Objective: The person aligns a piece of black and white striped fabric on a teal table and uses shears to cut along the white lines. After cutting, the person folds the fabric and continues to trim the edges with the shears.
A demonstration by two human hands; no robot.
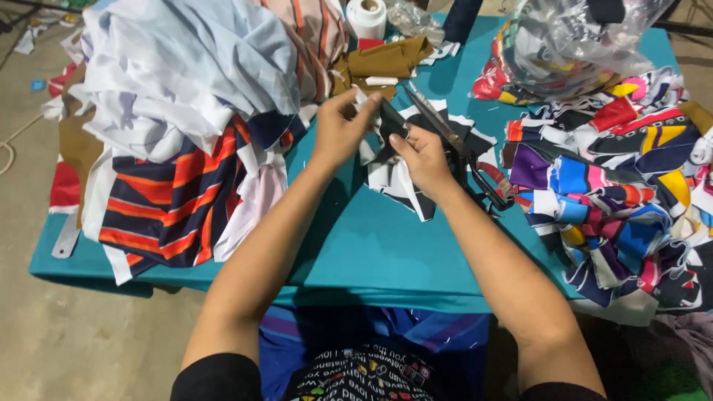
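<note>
My left hand (342,128) and my right hand (425,154) both pinch a small black-and-white fabric piece (388,122) held just above the teal table (371,245). Under my hands lies a small heap of black-and-white scraps (397,182). Large black-handled scissors (454,145) lie on the table just right of my right hand, blades pointing away from me; neither hand touches them.
A big pile of striped and pale blue cloth (178,111) fills the left side. Colourful printed scraps (616,200) cover the right. A plastic bag of fabric (572,44), a white roll (367,16) and brown cloth (386,61) sit at the back.
</note>
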